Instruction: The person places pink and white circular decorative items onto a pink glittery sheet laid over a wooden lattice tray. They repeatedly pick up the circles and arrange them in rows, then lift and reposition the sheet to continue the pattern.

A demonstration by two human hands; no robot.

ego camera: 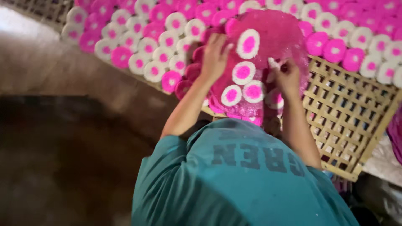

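Note:
A round pink tray [276,35] lies on a bamboo lattice rack [347,109] and carries several white discs with pink centres [243,72]. My left hand [215,56] grips the tray's left edge, fingers curled over it, right beside dark pink discs [193,71]. On the tray's right side, my right hand [288,77] pinches a small white disc [273,63] between its fingertips. Both forearms reach forward from my teal shirt [234,180].
Rows of white and pink discs [138,42] cover the rack's far and left parts. The rack's right part shows bare lattice. A dim brown floor [63,146] lies to the left. Pink material [395,134] shows at the right edge.

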